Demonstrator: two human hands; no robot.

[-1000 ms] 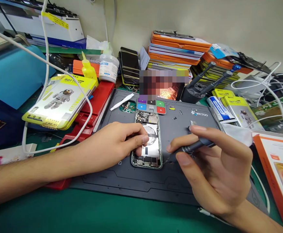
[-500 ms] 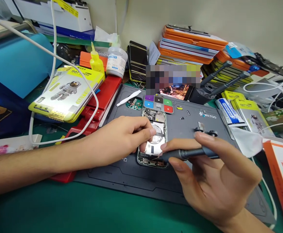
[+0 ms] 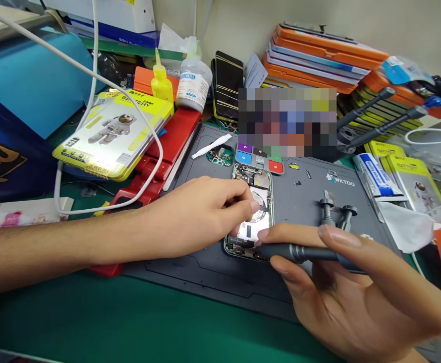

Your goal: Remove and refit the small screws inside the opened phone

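An opened phone (image 3: 249, 231) lies on a dark grey work mat (image 3: 213, 280), its inner parts and a white-and-silver middle showing. My left hand (image 3: 220, 209) reaches over its left edge with curled fingers, thumb and forefinger together above the round silver patch. What these fingers pinch, if anything, is hidden. Between the thumb and fingers of my right hand (image 3: 360, 282) is a slim dark screwdriver (image 3: 304, 252), held nearly level. Its front end meets the phone's lower right end, where fingers cover the tip. Two more screwdrivers (image 3: 327, 209) lie on the mat just beyond my right hand.
Battery packs (image 3: 114, 131), a red tool (image 3: 152, 176) and a loose white cable (image 3: 160, 146) crowd the left. Behind the phone are a coloured screw pad (image 3: 260, 159), a white pry stick (image 3: 212, 146) and a paste jar (image 3: 194, 83). Orange boxes (image 3: 322, 48) are stacked at the back right.
The camera view has shifted, so the scene sits further right. Both hands keep about the same place at the phone. More of the two lying screwdrivers shows beside my right hand.
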